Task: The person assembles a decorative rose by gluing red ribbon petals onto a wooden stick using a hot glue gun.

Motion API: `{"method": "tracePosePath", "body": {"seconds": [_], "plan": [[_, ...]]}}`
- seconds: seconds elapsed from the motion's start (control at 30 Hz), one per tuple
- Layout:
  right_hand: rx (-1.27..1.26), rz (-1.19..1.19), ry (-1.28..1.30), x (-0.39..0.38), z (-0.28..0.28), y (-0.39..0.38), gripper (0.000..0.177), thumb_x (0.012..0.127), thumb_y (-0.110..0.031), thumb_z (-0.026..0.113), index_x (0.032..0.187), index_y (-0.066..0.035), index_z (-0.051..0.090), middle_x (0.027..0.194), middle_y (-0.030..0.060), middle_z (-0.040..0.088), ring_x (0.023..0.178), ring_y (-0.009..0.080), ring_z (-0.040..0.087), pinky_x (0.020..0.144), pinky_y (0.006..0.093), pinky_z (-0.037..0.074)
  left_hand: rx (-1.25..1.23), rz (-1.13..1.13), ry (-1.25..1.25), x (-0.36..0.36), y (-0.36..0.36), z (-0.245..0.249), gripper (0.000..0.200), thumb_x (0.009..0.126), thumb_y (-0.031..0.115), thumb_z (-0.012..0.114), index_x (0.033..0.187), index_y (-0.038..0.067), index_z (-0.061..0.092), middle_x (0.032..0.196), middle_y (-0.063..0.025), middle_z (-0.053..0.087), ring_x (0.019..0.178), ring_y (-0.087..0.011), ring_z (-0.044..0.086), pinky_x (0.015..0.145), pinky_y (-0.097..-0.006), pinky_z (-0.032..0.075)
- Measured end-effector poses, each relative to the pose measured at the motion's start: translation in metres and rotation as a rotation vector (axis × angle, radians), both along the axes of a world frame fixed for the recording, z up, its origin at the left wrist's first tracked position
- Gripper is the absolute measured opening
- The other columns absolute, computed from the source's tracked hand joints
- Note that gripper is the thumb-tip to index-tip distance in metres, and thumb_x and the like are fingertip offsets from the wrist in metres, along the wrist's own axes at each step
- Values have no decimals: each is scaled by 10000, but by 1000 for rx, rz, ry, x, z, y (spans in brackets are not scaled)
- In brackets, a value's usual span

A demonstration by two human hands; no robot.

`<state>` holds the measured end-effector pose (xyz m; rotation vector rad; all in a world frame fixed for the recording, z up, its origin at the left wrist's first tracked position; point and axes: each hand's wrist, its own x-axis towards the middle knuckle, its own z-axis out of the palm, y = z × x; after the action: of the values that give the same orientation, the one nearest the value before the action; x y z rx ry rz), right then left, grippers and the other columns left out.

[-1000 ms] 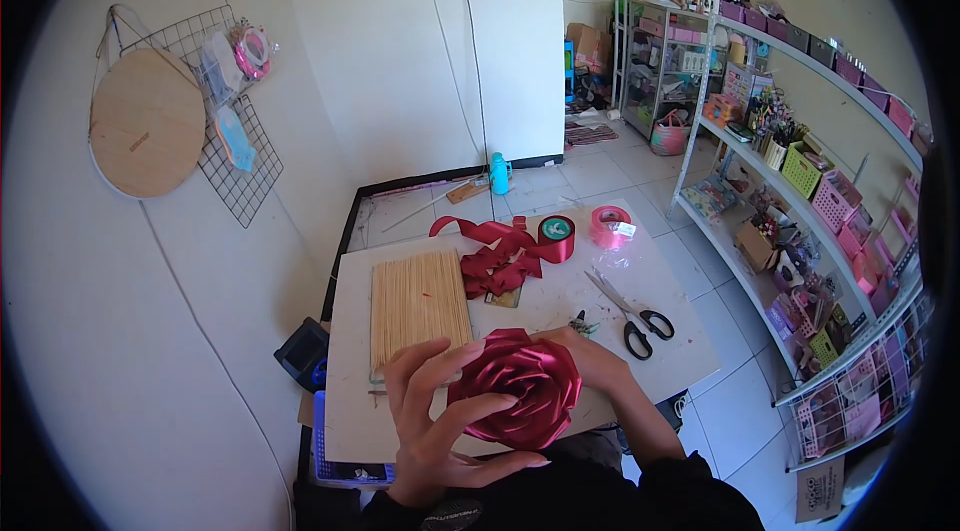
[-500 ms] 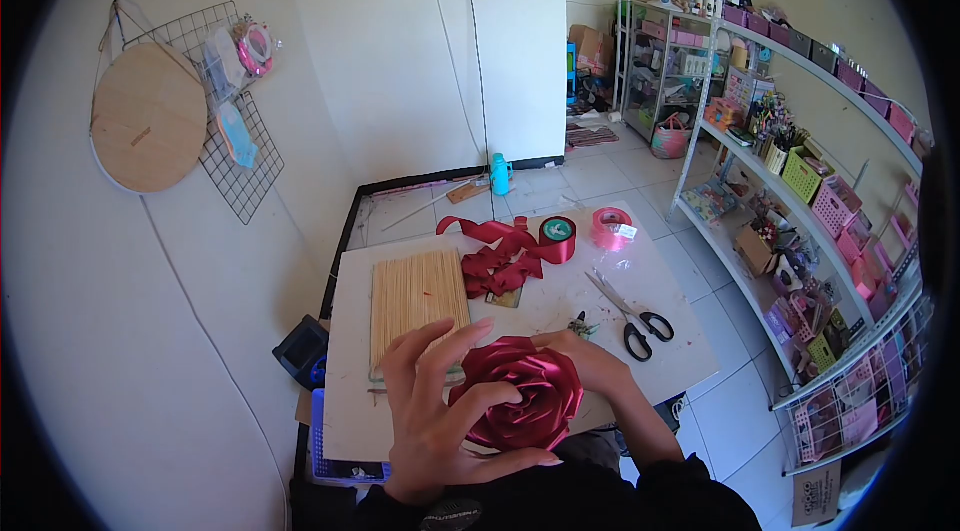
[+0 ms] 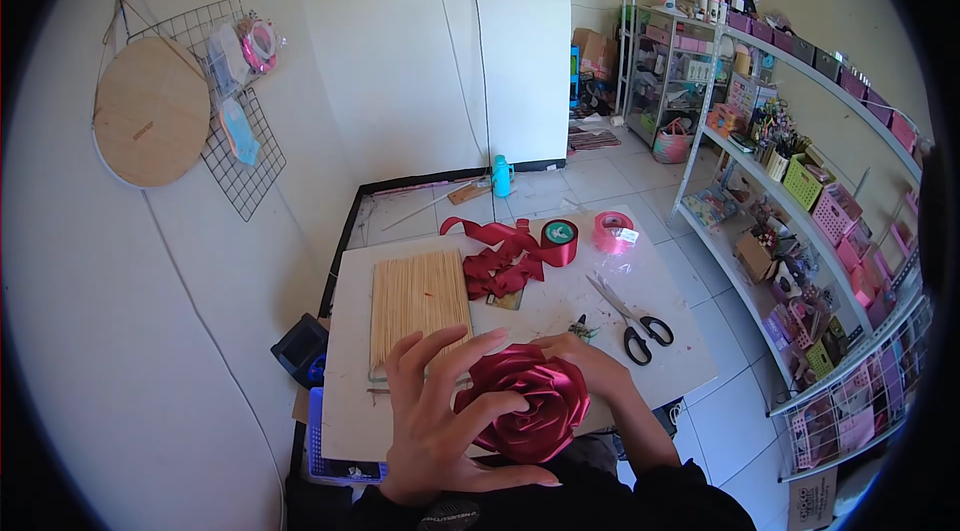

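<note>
A dark red satin ribbon rose (image 3: 540, 406) faces up at the table's near edge, its folded petals spiralling round a tight middle. My left hand (image 3: 432, 436) has its fingers spread over the rose's left side, and the index fingertip touches the petals close to the centre. Behind the flower, my right hand (image 3: 603, 376) supports it from the far side; most of its fingers are hidden by the petals. Beyond the hands lie loose red ribbon strips (image 3: 500, 274) and a red ribbon roll (image 3: 560, 249).
Bamboo skewers (image 3: 418, 296) lie in a flat bundle on the white tabletop (image 3: 350, 421). Black-handled scissors (image 3: 650, 333) rest at the right, with a pink ribbon roll (image 3: 612, 231) farther back. A metal shelf (image 3: 790, 201) with baskets stands on the right.
The rose and both hands sit slightly lower and farther right in the view. My left index finger stays on the petals near the centre.
</note>
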<state>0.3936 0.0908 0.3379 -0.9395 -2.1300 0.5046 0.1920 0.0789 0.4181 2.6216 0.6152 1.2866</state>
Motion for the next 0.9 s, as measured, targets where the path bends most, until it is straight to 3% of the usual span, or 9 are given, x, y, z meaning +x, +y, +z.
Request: {"method": "tracePosePath", "body": {"seconds": [0.57,0.67,0.73,0.9], "plan": [[-69,15,35,-2,-3,-6,317,644,18,568,960,11,551,842,168,587,718,327,573,639,358,468,-31,-17,62,-3,2,-2,548,510,601,670,829,171,554,1163,-74,425,1070,-312,382,894,-485,221],[-198,8,52,-11,0,-13,302,644,1,574,945,6,547,826,164,582,711,331,570,644,360,467,-73,-76,36,-3,5,-7,562,507,559,700,855,147,543,1160,-97,422,1054,-313,401,882,-459,277],[-181,-20,74,-17,-7,-15,295,647,-5,573,940,2,544,817,161,579,710,332,569,644,361,468,-228,-172,-97,-2,7,-17,590,497,485,745,893,106,525,1161,-135,408,1038,-319,418,852,-421,345],[-103,-65,87,-31,-40,-15,277,661,-34,566,936,-12,540,816,154,576,707,330,569,640,360,470,-305,-203,-130,-3,9,-26,624,481,396,786,931,69,503,1157,-170,387,1032,-319,432,828,-391,394]]}}
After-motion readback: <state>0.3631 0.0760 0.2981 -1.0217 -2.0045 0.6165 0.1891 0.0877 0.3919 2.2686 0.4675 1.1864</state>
